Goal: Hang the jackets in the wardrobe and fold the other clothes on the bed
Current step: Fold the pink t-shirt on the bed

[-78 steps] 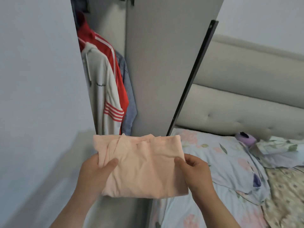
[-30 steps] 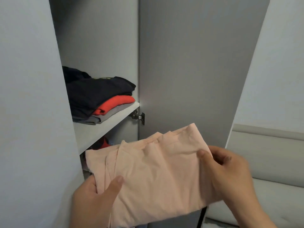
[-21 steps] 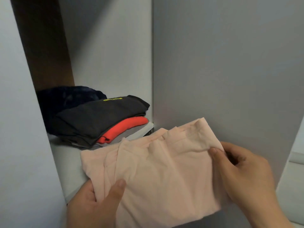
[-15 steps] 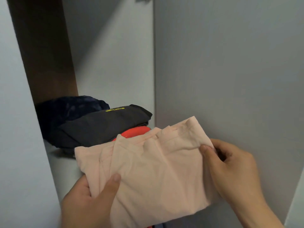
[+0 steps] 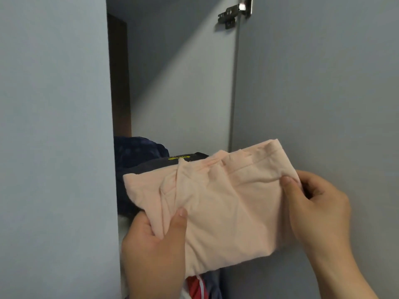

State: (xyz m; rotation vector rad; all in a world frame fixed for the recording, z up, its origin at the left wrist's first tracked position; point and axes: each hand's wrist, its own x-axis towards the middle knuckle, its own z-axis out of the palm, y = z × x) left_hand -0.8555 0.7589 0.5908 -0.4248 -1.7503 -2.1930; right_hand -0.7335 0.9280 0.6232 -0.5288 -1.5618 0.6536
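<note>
Before the open wardrobe (image 5: 183,83), level with the front edge of its shelf (image 5: 121,226), a folded peach garment (image 5: 218,203) is held up off any surface. The left hand (image 5: 151,244) grips its lower left corner, thumb pressed on top. The right hand (image 5: 317,208) pinches its right edge, thumb in front and fingers curled behind. Dark folded clothes (image 5: 138,162) lie on the shelf just behind it, partly hidden. The wardrobe door (image 5: 313,93) stands open at the right, with a metal hinge (image 5: 235,12) at the top.
</note>
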